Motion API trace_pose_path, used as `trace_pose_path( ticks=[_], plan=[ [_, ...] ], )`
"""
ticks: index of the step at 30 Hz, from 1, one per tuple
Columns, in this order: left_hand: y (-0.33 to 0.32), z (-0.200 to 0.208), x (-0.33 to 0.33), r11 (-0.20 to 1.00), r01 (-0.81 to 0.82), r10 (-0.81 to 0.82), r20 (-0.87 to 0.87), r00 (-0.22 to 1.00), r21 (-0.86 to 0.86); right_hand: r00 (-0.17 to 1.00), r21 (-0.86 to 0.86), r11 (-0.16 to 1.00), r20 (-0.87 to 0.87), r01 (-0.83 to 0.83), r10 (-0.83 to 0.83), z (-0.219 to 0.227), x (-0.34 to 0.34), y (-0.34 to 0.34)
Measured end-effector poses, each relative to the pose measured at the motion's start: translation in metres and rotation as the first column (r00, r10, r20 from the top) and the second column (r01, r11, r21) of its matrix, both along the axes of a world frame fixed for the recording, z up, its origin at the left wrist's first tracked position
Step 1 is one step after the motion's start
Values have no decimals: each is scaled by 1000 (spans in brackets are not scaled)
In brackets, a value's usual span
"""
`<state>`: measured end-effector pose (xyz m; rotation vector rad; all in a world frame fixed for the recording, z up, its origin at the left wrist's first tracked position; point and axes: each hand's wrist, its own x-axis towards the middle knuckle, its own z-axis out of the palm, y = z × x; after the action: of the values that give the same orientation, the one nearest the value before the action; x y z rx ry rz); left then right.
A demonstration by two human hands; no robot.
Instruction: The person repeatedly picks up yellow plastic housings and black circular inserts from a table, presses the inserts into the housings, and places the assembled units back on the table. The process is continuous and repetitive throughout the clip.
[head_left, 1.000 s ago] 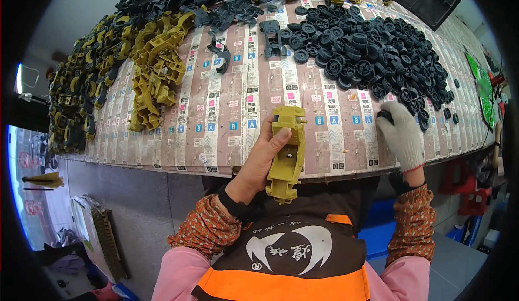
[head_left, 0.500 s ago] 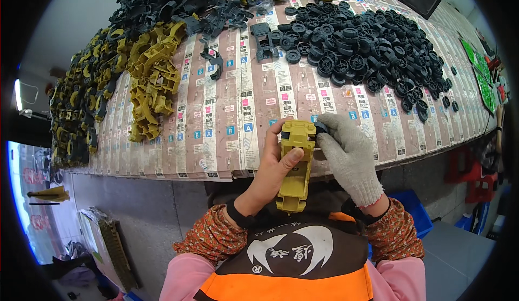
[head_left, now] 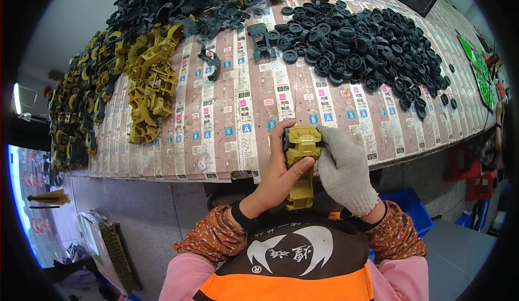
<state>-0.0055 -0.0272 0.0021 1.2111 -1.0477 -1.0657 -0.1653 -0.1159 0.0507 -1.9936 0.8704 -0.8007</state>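
Note:
My bare left hand (head_left: pixel 278 179) is closed round a yellow toy truck (head_left: pixel 304 152), its thumb lying across the body. The truck points away from me, just above the apron and close to the table's near edge. On its left side, by my fingertips, shows a dark wheel (head_left: pixel 286 139). My right hand (head_left: pixel 348 171), in a pale knitted glove, presses against the truck's front right side. Its fingers close on a dark toy wheel there, which the glove almost wholly hides.
A heap of dark wheels (head_left: pixel 362 44) covers the table's right. Yellow truck bodies (head_left: pixel 154 79) and dark parts (head_left: pixel 162 4) lie left, beside piled toy trucks (head_left: pixel 81 95). One dark chassis (head_left: pixel 262 42) lies near the wheels. A blue bin (head_left: pixel 411 209) stands below the table.
My right hand has pushed in against the truck's side, covering the wheel that showed between its fingers. The truck has shifted slightly right and turned a little in my left hand.

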Motion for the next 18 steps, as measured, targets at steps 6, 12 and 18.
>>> trace_pose_path(
  ticks=[6,12,18],
  plan=[
    [5,-4,5,995,96,-88,227,970,-25,992,-25,997,-107,-77,74,7,-5,-9],
    [-3,-8,9,999,49,-47,125,991,-14,955,162,976,-235,-143,179,17,3,-47],
    [-13,5,18,991,-108,129,-349,928,81,815,-686,717,-340,126,-468,10,7,-168]
  ],
)
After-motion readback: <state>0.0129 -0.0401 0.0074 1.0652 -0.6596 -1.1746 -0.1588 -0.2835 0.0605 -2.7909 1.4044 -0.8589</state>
